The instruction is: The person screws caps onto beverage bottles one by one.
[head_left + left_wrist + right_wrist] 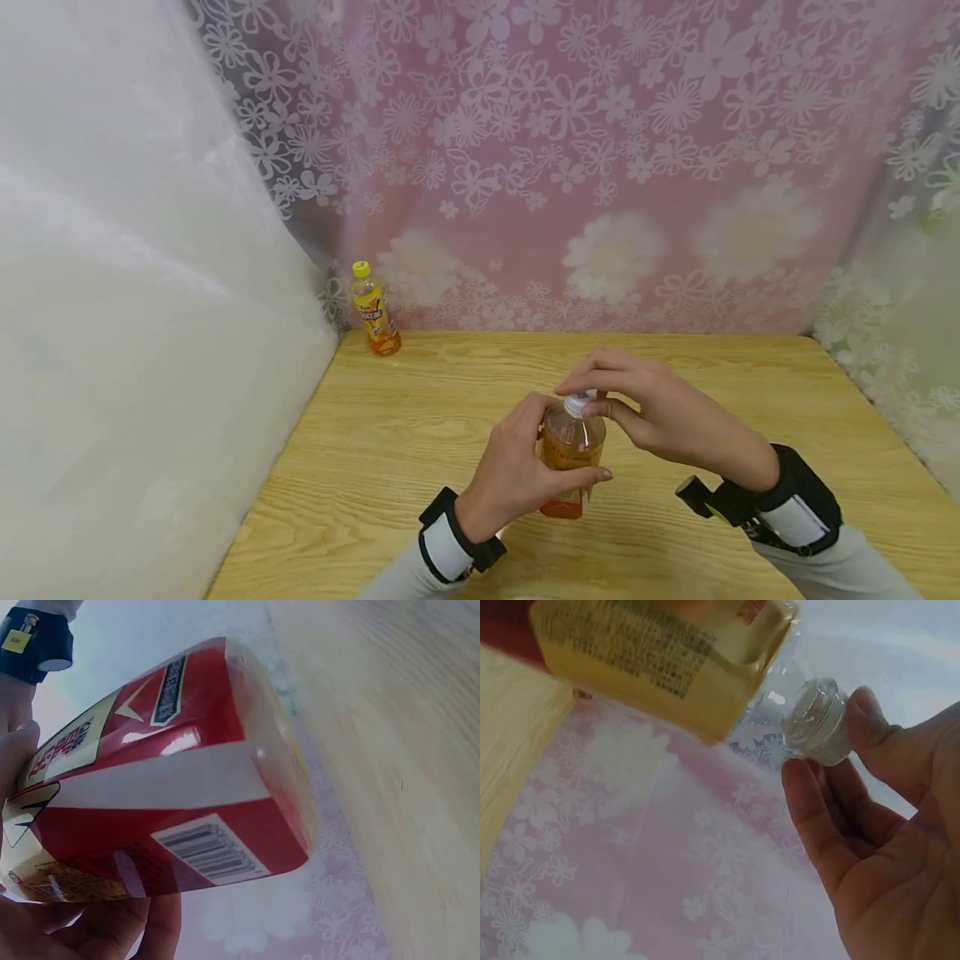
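Observation:
A plastic drink bottle (pixel 572 454) with a red and yellow label is gripped round its body by my left hand (pixel 513 471). Its base, with a barcode near it on the label (pixel 150 776), appears raised off the table in the left wrist view. On its neck sits a white cap (pixel 576 405), which my right hand (pixel 667 408) pinches from the side and above. The right wrist view has the thumb on one side of the ribbed cap (pixel 821 727) and the fingers on the other.
At the back left corner of the wooden table (pixel 420 467) stands another bottle (pixel 375 312) with a yellow cap and some orange drink. A pink flowered curtain (pixel 525 167) hangs behind the table, and a white sheet (pixel 150 333) borders its left side.

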### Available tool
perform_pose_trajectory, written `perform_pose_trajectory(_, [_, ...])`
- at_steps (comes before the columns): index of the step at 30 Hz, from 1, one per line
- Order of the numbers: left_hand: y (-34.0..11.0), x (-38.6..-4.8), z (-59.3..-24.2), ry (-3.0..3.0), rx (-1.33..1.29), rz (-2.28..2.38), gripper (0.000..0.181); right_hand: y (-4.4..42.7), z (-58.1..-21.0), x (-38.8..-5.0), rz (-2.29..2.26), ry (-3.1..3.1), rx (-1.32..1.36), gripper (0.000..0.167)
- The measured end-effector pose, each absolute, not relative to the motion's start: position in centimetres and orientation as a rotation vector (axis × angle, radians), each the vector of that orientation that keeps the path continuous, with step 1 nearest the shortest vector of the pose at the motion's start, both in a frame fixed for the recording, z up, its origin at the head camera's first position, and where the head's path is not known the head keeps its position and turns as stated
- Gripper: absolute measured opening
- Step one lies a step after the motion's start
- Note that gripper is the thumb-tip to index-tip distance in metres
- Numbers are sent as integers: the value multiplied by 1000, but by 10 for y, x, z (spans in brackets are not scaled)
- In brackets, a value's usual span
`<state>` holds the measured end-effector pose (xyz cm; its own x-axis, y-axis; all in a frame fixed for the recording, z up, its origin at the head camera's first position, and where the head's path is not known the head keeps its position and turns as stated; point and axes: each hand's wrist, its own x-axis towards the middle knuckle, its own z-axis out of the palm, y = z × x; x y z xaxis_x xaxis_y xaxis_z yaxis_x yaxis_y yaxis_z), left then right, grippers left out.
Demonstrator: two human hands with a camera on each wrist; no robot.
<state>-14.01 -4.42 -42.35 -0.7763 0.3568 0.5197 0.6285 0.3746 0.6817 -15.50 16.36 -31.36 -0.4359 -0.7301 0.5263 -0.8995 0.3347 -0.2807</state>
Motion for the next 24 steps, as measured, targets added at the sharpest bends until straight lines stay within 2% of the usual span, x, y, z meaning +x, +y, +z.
perform_pose_trajectory(5, [-42,-139,-428,-2349,-834,-1367,68,158,-323,-154,653,-2276,1347,34])
perform_pose_trajectory(10, [-40,-140,-431,-2356,-742,-1239,72,147,-334,-146,561,-2321,1050,22])
perform_pose_trajectory(13, [-41,-141,-431,-2367,-722,-1183,73,143,-338,-142,588,-2371,953,22])
perform_pose_trajectory(16, [-43,-143,-430,-2364,-758,-1193,71,147,-335,-145,715,-2426,1041,30])
perform_pose_trajectory(20, [-46,-145,-426,-2356,-832,-1247,73,158,-326,-152,846,-2408,1288,47])
perform_pose_trajectory(24, [-47,-144,-425,-2367,-857,-1282,75,162,-324,-156,845,-2363,1385,44])
